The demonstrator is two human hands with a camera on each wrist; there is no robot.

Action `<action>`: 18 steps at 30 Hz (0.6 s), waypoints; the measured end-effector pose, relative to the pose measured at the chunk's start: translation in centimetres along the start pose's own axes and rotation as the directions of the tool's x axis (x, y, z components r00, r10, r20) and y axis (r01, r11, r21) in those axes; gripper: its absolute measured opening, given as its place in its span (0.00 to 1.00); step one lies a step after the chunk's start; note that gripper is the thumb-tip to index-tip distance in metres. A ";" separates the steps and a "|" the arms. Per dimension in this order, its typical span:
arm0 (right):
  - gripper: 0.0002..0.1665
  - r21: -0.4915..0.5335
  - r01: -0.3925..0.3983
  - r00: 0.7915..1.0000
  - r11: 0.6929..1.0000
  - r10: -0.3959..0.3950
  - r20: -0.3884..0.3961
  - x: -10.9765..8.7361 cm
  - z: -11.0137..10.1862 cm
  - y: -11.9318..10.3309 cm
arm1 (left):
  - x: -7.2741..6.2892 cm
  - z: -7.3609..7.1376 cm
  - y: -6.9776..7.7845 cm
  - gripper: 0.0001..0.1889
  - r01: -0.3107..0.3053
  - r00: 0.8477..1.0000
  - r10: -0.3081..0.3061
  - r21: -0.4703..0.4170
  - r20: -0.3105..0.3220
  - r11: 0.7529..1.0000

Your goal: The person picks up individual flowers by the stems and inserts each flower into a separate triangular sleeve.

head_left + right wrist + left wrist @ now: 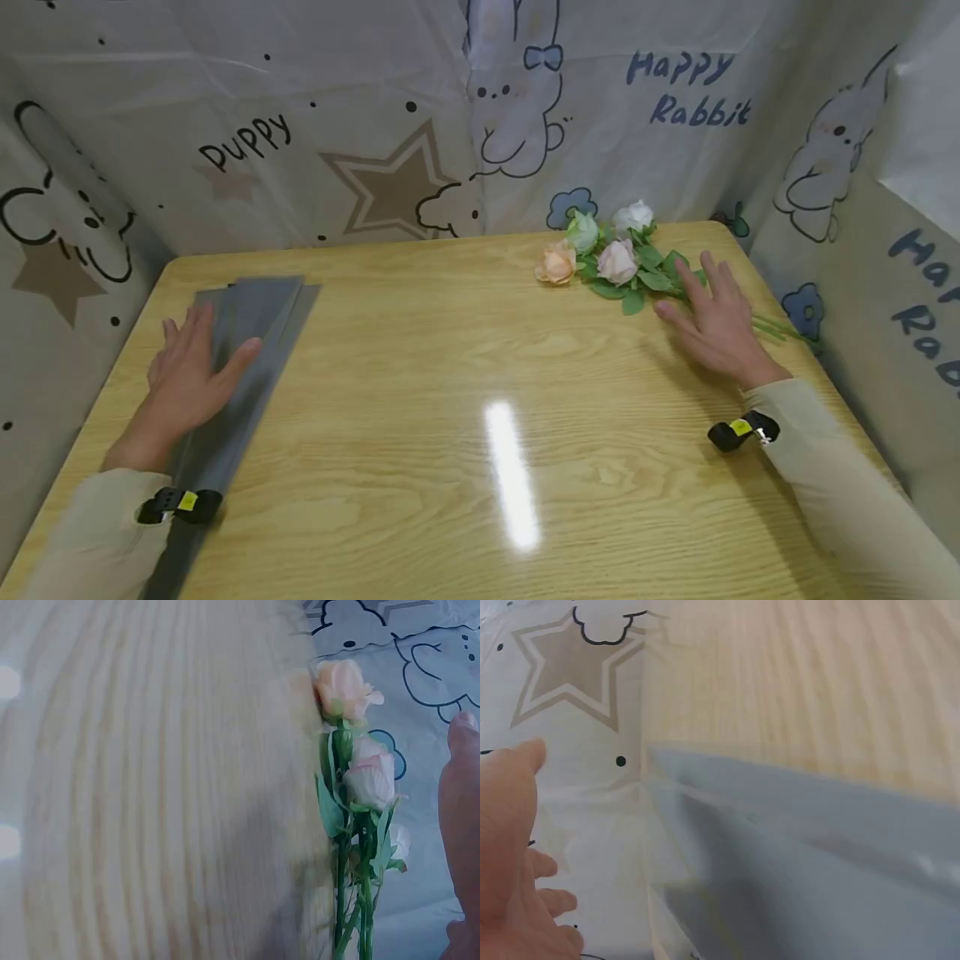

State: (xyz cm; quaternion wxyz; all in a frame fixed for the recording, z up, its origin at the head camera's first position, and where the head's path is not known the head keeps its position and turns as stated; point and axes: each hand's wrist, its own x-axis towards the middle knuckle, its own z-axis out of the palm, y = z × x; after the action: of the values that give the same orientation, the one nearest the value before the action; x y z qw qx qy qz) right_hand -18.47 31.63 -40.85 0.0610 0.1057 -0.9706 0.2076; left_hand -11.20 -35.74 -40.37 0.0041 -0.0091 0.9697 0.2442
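Observation:
My left hand point(191, 375) is spread over a stack of grey sheets point(258, 333) at the table's left side. In the left wrist view its thumb and fingers appear raised above the sheets point(817, 847), holding nothing. Several roses point(617, 262) in peach, pink, white and pale green lie at the back right, their green stems pointing right. Over the stems hovers my right hand point(712, 325), fingers apart and nothing gripped. The right wrist view shows the pink rose point(371, 776) beside the thumb, with a gap between them.
A wooden table point(405, 358) spans the space between the hands, with a bright light reflection in its middle. Printed cloth point(375, 67) with rabbits and stars hangs behind and along both sides. Black bands point(742, 431) sit on both wrists.

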 end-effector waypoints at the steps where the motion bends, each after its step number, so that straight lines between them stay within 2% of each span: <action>1: 0.47 0.015 0.001 1.000 1.000 -0.001 -0.009 0.1 0.2 -0.2 | 0.1 0.1 -0.1 0.47 0.002 1.000 -0.002 -0.001 0.006 1.000; 5: 0.47 0.063 -0.001 0.999 0.998 0.004 -0.044 0.4 1.3 -1.2 | 0.5 0.3 -0.2 0.47 0.004 0.999 -0.003 -0.020 0.050 1.000; 10: 0.47 0.145 -0.002 1.000 0.989 0.006 -0.025 0.9 2.3 -2.8 | 0.9 0.7 0.0 0.48 0.005 0.996 -0.001 -0.048 0.086 0.999; 15: 0.46 0.212 -0.004 1.000 0.977 0.010 -0.030 1.7 2.5 -4.0 | 2.0 1.2 0.9 0.48 0.030 0.997 -0.021 -0.121 0.077 0.992; 18: 0.45 0.229 0.006 0.999 0.973 0.004 -0.041 2.2 2.7 -4.6 | 2.5 1.7 1.5 0.46 0.055 0.998 -0.050 -0.148 0.040 0.987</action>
State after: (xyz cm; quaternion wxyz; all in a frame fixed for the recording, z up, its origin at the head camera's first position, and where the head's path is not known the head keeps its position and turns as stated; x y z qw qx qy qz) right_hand -19.75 25.97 -41.17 0.0684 0.1083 -0.9387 0.3201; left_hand -13.73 -33.67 -41.15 0.0275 -0.0305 0.9479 0.3159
